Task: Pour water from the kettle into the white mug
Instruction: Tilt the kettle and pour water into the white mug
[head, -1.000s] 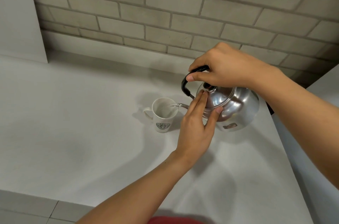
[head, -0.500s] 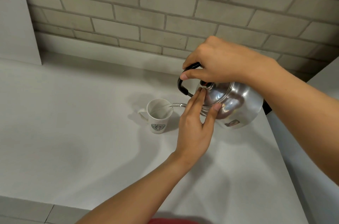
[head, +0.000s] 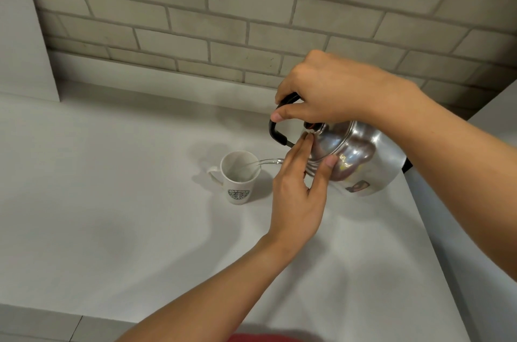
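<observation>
Stainless steel kettle (head: 361, 157): polished, rounded body, held off the surface at right of centre and tipped leftward; a small printed label shows low on its near side. Black handle (head: 275, 129) arches over the top.

Right hand (head: 333, 89): comes in from the right, fingers curled tight around the handle, thumb pressed along its near side.

Left hand (head: 298, 196): reaches up from the near edge, fingers straight and close together, tips resting flat against the lid (head: 327, 143); thumb spread apart and touching the kettle's shoulder. It grips nothing (a steadying press only).

Spout (head: 272, 161): thin, metal, pointing left, its tip just right of the mug's rim; a clear stream of water (head: 251, 166) arcs from it into the mug.

White mug (head: 239, 178): upright on the counter, left of the kettle, handle turned left, round green emblem facing near. Fill level cannot be told.

Counter (head: 112, 201): pale grey, matte. Behind it, a wall (head: 223, 20) of grey-beige brick.
</observation>
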